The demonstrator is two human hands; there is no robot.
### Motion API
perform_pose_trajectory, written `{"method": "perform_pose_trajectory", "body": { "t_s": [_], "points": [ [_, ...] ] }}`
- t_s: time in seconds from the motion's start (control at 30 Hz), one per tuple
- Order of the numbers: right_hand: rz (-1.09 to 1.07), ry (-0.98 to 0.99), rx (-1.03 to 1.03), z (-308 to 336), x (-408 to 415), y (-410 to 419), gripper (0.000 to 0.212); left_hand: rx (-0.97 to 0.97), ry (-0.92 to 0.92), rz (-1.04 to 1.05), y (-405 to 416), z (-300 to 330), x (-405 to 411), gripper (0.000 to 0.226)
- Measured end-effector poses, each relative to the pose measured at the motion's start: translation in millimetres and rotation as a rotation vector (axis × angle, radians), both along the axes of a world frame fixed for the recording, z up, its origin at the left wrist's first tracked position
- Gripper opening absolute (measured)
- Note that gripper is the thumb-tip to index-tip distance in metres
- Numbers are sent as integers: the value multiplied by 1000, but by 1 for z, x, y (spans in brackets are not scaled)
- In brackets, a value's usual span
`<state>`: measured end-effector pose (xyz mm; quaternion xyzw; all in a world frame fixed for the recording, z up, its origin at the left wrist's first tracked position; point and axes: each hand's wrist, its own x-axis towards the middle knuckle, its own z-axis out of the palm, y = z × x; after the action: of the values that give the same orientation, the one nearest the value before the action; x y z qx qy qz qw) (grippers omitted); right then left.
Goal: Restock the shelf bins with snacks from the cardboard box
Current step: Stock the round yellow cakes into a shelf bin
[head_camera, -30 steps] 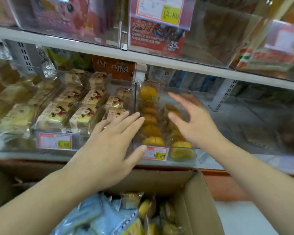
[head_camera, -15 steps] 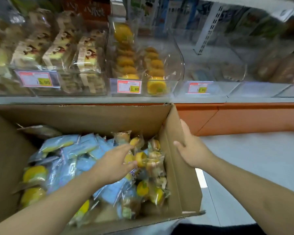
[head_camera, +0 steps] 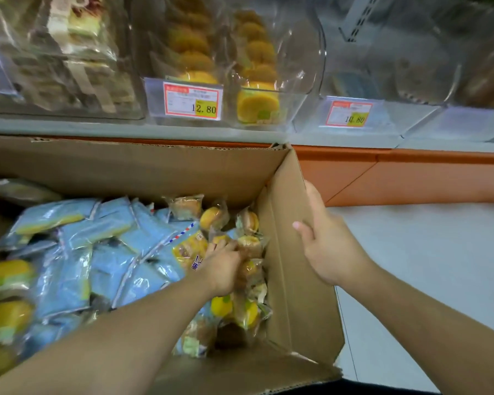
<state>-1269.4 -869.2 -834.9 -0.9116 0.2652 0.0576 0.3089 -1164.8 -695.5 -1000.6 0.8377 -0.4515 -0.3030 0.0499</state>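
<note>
An open cardboard box (head_camera: 143,169) stands below the shelf, filled with blue snack packets (head_camera: 109,260) and clear-wrapped yellow cakes (head_camera: 213,218). My left hand (head_camera: 223,266) is down in the box at its right side, fingers curled round a wrapped cake (head_camera: 248,246). My right hand (head_camera: 328,243) grips the box's right flap (head_camera: 291,252), thumb inside, fingers behind the cardboard. Above, a clear shelf bin (head_camera: 300,89) holds two rows of the same yellow cakes (head_camera: 257,105) behind a 12.80 price tag (head_camera: 193,100).
To the left stands a bin of wrapped cake slices (head_camera: 77,58). To the right, a clear bin (head_camera: 388,78) carries a 10.80 tag (head_camera: 350,113). An orange shelf base (head_camera: 397,178) runs below, with grey floor (head_camera: 425,266) on the right of the box.
Both hands have come down from the cake bin. My left hand went into the box and closed on a wrapped cake. My right hand took hold of the box's right flap.
</note>
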Motion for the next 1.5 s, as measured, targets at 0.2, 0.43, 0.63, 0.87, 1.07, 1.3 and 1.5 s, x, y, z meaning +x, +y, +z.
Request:
{"method": "perform_pose_trajectory", "body": {
  "t_s": [0.2,0.43,0.63,0.87,1.07,1.3,1.5],
  "points": [
    [14,-11,-29,2,3,6,71,-88,230,233,40,45,13,50],
    [54,98,-244,19,12,24,94,-147,167,546,144,162,40,54],
    [427,-31,-362,21,53,66,62,-207,159,641,177,206,38,63],
    [381,465,-188,-91,91,51,79,-215,190,573,171,188,44,67],
    [283,465,-195,-141,89,45,62,-169,228,587,177,170,53,64],
    [305,470,-317,-95,90,47,33,-248,238,644,171,189,55,60],
    [72,59,25,39,97,63,17,-477,229,653,167,228,53,36]
  ]
}}
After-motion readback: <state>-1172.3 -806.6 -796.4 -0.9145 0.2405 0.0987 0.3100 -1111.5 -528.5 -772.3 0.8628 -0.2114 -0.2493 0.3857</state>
